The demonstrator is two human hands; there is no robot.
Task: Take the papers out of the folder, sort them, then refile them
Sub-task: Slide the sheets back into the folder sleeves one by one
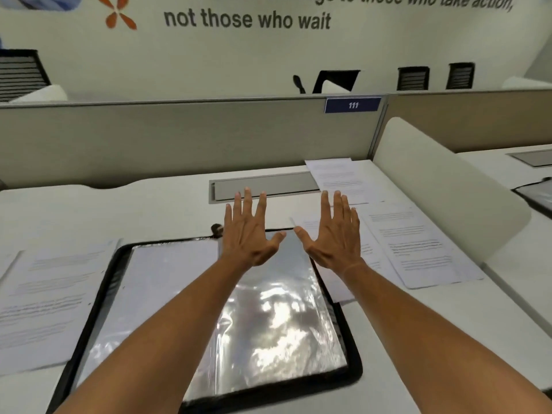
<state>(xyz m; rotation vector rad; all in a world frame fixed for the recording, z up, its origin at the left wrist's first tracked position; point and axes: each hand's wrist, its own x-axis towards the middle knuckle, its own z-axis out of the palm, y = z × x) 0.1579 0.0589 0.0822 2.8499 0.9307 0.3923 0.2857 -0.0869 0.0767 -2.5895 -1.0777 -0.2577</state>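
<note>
A black folder (98, 297) lies open on the white desk, its shiny clear plastic sleeves (277, 321) facing up. My left hand (249, 231) and my right hand (333, 234) hover side by side above the folder's far edge, palms down, fingers spread, holding nothing. Printed papers lie around the folder: a sheet on the left (44, 297), sheets on the right (418, 249) and one at the far right back (337, 177). Another sheet (307, 227) peeks out between my right hand and the folder.
A grey cable tray cover (263, 186) is set into the desk behind my hands. A grey partition (179, 138) with a blue "111" label (353, 105) closes the back. A white curved divider (448, 186) bounds the right side. Black chairs stand beyond.
</note>
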